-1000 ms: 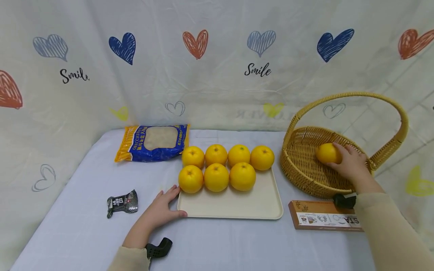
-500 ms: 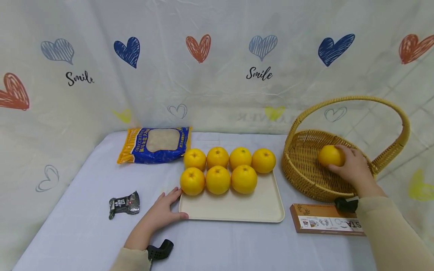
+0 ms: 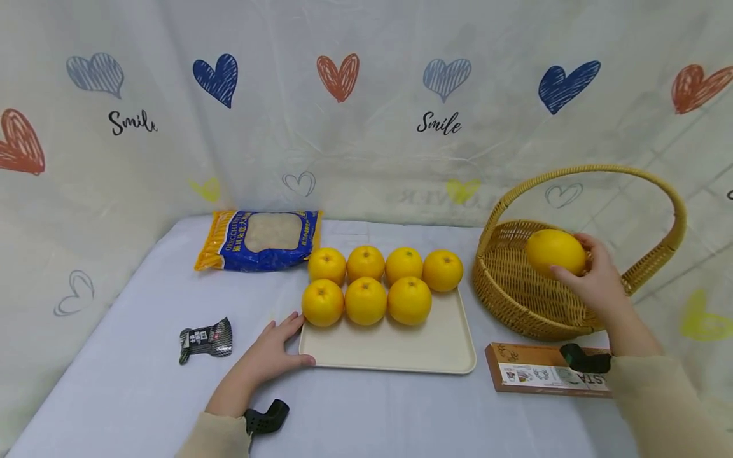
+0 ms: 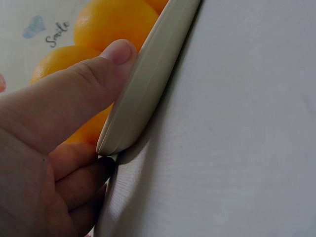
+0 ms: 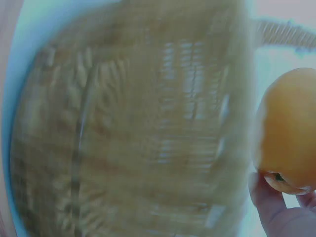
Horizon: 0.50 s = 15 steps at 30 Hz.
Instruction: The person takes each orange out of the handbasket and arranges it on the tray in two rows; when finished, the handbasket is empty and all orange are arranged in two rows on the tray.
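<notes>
My right hand (image 3: 601, 283) grips an orange (image 3: 554, 252), thumb on its near side and fingers behind it. The orange is raised over the wicker basket (image 3: 506, 305), inside its arched handle. In the right wrist view the orange (image 5: 291, 128) shows its navel end beside the blurred basket (image 5: 133, 133). At the left front corner of the cream tray (image 3: 389, 350) rests my left hand (image 3: 269, 356), fingers spread along the side and thumb at the front edge. In the left wrist view the thumb (image 4: 118, 52) touches the tray rim. Two rows of oranges (image 3: 366, 300) sit on the tray.
A blue and yellow pasta bag (image 3: 269, 242) lies behind the tray at left. Nearer me is a small black packet (image 3: 206, 340). A brown pasta box (image 3: 544, 372) lies before the basket, partly behind the right wrist. A printed curtain (image 3: 366, 146) hangs behind the table.
My right hand has lifted the orange up from inside the basket, and the fruit has tilted. The left hand has stayed at the tray's corner. The head view shifted slightly.
</notes>
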Motion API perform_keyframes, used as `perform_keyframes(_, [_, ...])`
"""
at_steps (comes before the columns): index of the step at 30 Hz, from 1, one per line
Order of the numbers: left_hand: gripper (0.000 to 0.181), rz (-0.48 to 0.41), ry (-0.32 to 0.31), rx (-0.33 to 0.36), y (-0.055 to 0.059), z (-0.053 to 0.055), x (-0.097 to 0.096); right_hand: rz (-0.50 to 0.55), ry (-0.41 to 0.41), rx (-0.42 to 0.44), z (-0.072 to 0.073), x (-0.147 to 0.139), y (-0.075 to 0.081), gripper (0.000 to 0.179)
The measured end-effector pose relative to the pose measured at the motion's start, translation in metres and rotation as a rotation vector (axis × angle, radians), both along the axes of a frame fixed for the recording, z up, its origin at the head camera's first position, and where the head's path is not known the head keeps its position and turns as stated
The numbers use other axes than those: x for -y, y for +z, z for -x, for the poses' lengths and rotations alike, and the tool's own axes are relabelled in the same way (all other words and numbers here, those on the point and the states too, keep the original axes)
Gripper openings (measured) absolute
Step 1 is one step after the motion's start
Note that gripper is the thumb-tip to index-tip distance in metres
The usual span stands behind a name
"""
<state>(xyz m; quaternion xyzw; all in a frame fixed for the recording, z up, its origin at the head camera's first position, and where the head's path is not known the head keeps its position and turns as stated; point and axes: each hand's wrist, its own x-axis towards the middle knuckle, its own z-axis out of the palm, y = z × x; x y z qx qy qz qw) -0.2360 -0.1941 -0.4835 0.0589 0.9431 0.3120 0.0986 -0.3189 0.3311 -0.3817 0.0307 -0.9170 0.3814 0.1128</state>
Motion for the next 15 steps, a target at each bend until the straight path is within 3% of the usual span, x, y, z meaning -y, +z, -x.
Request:
perform_keyframes(7, [0.096,0.0,-0.003,0.007,0.001,0.001,-0.001,0.18,0.129,-0.088,-0.021,0.035,0.006,0.062])
perform_keyframes(12, [0.097,0.005,-0.004,0.009,0.0,0.0,0.0,0.31,0.265,-0.162,-0.031,0.059,0.006,0.066])
perform_keyframes(15, [0.097,0.004,-0.004,0.001,0.0,0.0,0.0,0.37,0.261,-0.156,-0.036,0.076,0.005,0.069])
